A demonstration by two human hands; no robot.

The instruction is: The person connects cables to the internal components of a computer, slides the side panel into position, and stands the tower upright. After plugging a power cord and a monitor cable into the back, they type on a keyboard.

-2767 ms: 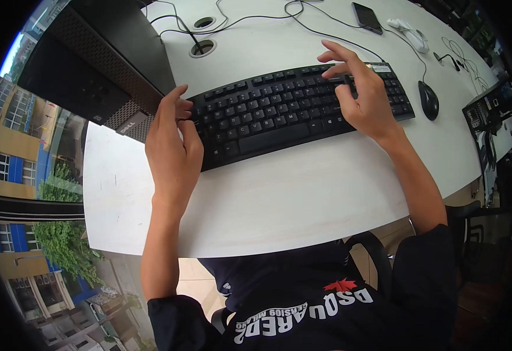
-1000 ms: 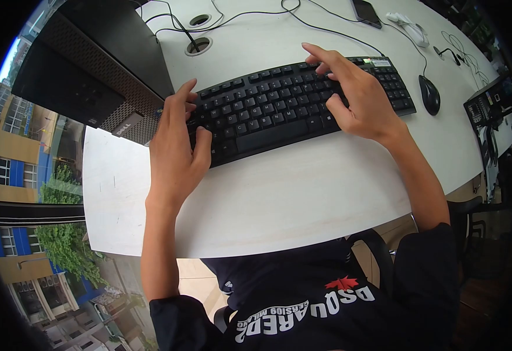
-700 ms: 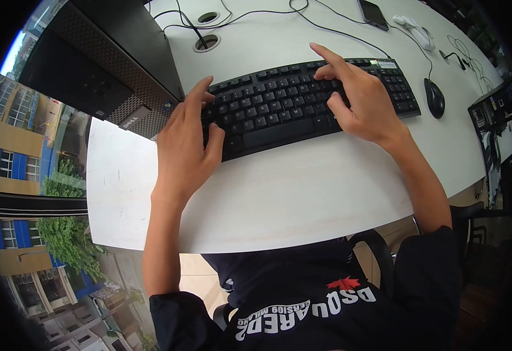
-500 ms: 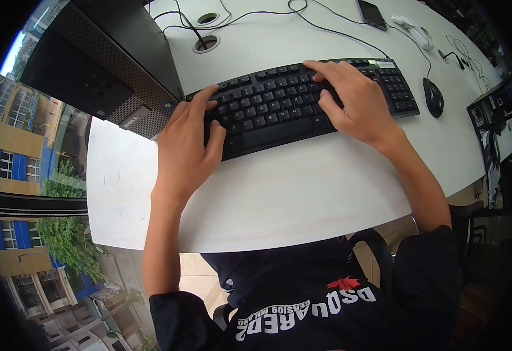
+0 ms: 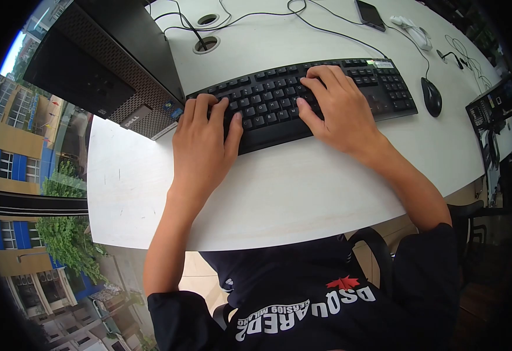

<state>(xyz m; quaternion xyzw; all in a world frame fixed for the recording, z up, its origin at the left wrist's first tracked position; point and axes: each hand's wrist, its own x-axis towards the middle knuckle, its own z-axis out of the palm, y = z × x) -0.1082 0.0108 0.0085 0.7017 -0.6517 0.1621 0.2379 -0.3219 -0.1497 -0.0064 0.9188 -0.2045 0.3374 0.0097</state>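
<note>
Head view, looking down over my own forearms.

- Black keyboard (image 5: 270,100) lies flat on the white counter (image 5: 302,187), angled a little so that its right end sits farther from me. It is about the middle of the counter's width, set back from the near edge.
- Left hand (image 5: 206,143): palm down, unclenched, fingers spread over the left block of keys, fingertips touching them. The heel of the hand is on the counter just in front of the keyboard. Grips nothing.
- Right hand (image 5: 338,111): also palm down and unclenched, fingers fanned over the middle-right keys, thumb angled inward toward the space bar (contact with it I cannot tell). Grips nothing.
- The number pad at the keyboard's far right end is uncovered.
- Black mouse (image 5: 430,96) sits just beside the keyboard's right end, apart from both hands.
- Black computer tower (image 5: 104,64) lies on its side at the counter's far left, its corner near the keyboard's left end.
- Dark phone (image 5: 368,15) lies flat near the far edge, well apart from the hands.
- Black cables (image 5: 250,14) loop across the far counter; one drops into a round grommet hole (image 5: 207,42).
</note>
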